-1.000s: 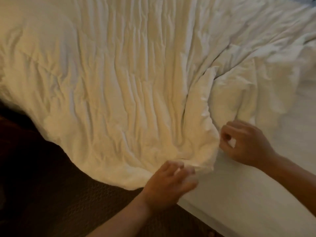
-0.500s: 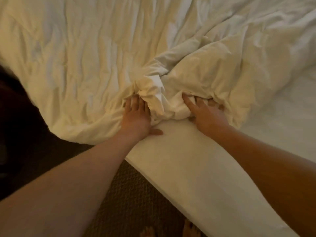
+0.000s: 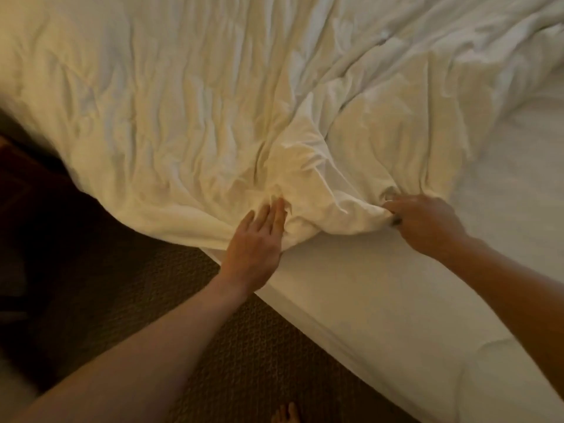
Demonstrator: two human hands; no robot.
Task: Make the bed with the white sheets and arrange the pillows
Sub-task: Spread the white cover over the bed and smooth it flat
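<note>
A wrinkled white duvet (image 3: 189, 117) covers most of the bed and hangs over its near edge at the left. Its bunched corner (image 3: 320, 206) lies at the mattress edge between my hands. My left hand (image 3: 256, 239) presses flat on the duvet's hem with straight fingers. My right hand (image 3: 424, 224) grips a fold of the duvet's edge with curled fingers. The fitted white sheet (image 3: 381, 300) on the mattress is bare to the right and in front. No pillows are in view.
Brown patterned carpet (image 3: 152, 300) runs along the bed's near side. A dark area (image 3: 27, 227) lies at the left under the hanging duvet. My bare toes (image 3: 285, 415) show at the bottom edge.
Both hands have drawn the bunched corner back toward the mattress edge and moved apart. The right hand has closed on a fold; the left stays flat.
</note>
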